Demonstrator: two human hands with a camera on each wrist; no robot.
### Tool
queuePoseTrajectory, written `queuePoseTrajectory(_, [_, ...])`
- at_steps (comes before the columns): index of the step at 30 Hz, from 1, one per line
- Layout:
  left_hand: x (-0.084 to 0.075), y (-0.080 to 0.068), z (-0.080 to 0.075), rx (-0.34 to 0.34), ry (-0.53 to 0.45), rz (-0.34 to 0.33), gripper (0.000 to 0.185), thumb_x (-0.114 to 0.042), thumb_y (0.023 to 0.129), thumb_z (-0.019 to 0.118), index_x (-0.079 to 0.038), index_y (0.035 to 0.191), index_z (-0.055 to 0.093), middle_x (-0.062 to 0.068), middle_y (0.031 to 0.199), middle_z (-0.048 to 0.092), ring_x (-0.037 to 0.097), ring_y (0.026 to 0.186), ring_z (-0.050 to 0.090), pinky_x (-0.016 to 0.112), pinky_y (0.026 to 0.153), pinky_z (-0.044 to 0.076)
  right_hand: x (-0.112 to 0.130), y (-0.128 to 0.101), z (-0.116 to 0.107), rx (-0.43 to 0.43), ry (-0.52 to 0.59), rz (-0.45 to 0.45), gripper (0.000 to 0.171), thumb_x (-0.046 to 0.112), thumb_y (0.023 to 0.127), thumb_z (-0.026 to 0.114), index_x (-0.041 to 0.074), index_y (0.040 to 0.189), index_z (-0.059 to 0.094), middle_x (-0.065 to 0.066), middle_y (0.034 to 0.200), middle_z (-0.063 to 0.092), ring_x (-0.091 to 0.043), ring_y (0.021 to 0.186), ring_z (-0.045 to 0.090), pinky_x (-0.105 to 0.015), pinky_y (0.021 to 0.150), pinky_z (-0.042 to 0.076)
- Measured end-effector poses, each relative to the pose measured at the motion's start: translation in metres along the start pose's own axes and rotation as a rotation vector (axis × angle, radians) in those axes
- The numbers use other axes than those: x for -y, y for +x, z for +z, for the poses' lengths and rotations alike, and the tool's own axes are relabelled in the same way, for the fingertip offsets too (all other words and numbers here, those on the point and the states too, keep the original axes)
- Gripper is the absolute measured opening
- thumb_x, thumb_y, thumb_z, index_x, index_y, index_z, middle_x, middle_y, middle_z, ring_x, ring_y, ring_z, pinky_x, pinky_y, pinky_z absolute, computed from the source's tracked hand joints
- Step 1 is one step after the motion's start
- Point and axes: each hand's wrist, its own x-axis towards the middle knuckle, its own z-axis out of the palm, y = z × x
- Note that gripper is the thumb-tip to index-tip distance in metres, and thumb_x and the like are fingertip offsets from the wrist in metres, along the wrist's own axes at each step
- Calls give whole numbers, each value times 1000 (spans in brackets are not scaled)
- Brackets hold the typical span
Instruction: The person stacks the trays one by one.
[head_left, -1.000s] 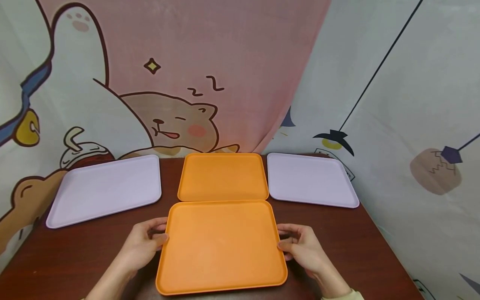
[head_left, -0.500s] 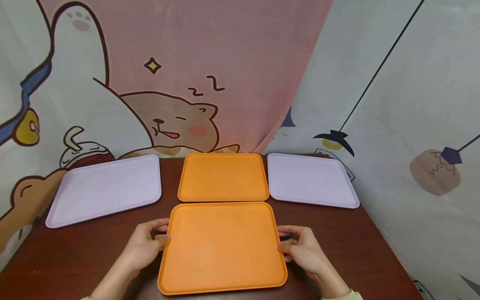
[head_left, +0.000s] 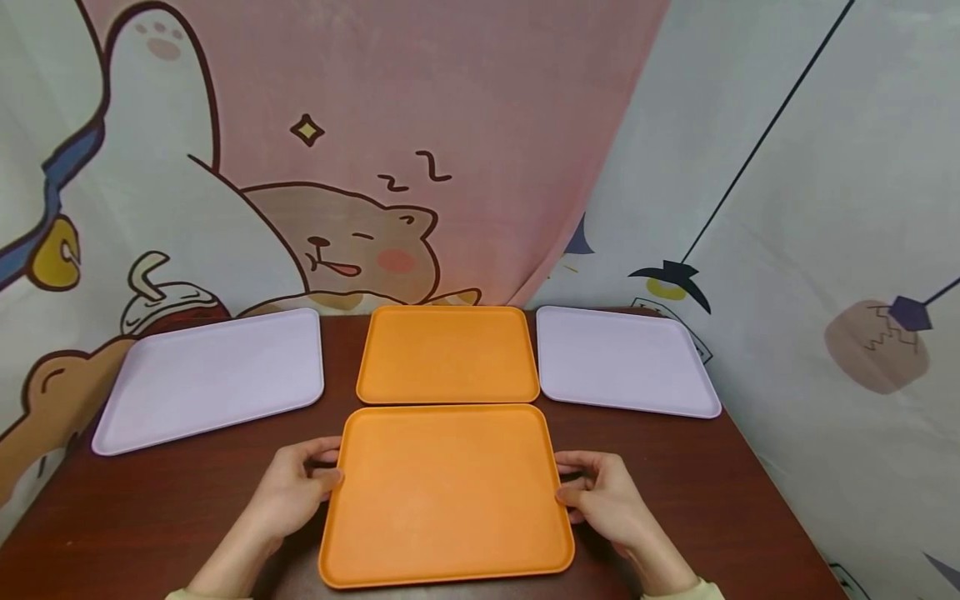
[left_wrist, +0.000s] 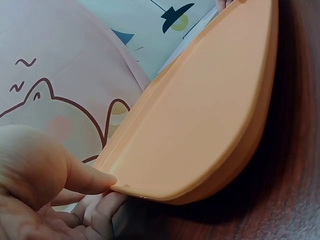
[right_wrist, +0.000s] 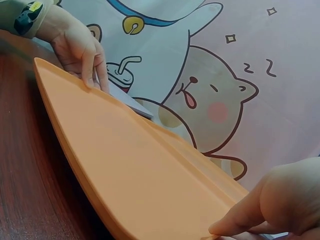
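Note:
Both hands hold an orange rectangular tray (head_left: 447, 496) by its two short sides, close to the table's front. The left hand (head_left: 294, 486) pinches the left rim, its thumb on top and fingers beneath, as the left wrist view shows of the thumb (left_wrist: 92, 180). On the opposite rim, the right hand (head_left: 602, 493) grips the same way, thumb over the edge. A second orange tray (head_left: 447, 354) lies directly behind, its front edge right at the held tray's far rim. In the right wrist view, a dark gap of shadow shows little under the held tray (right_wrist: 125, 165).
A pale lilac tray (head_left: 217, 379) lies angled at the back left, another lilac tray (head_left: 622, 358) at the back right. All rest on a dark reddish-brown table (head_left: 150, 517). A cartoon-printed curtain (head_left: 465, 125) rises right behind the table and along its right side.
The held orange tray has shifted very slightly right and toward the person, the left hand moving with it. Both hands keep their grip; the other trays stay in place.

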Motion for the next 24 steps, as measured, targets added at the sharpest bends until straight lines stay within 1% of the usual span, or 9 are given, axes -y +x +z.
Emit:
queuePoseTrajectory(8, [0, 2, 0, -21, 24, -1, 45, 13, 96, 63, 12, 141, 58, 24, 121, 64, 26, 91, 68, 34, 73, 62, 0, 1, 1, -3, -25, -15, 49, -15, 85, 71, -16, 133, 62, -22, 119, 68, -30, 89, 74, -39, 54, 61])
queuePoseTrajectory(15, [0, 3, 1, -31, 40, -11, 45, 12, 96, 64, 12, 141, 58, 24, 122, 64, 25, 92, 69, 35, 73, 63, -1, 2, 0, 9, -23, -16, 48, -15, 86, 71, -16, 133, 61, -23, 119, 68, -31, 90, 74, -42, 56, 62])
queuePoseTrajectory(21, [-1, 5, 2, -36, 66, -5, 46, 11, 95, 66, 11, 140, 59, 24, 121, 65, 23, 90, 68, 32, 68, 60, -2, 2, -1, 16, -28, -27, 48, -15, 87, 70, -17, 134, 60, -23, 120, 67, -31, 90, 73, -42, 56, 62])
queuePoseTrajectory(24, [0, 5, 2, -39, 76, -5, 46, 12, 94, 66, 11, 140, 59, 23, 121, 65, 23, 92, 68, 32, 67, 59, -2, 2, -1, 18, -34, -31, 48, -16, 87, 70, -18, 134, 60, -24, 120, 67, -31, 91, 73, -41, 57, 62])
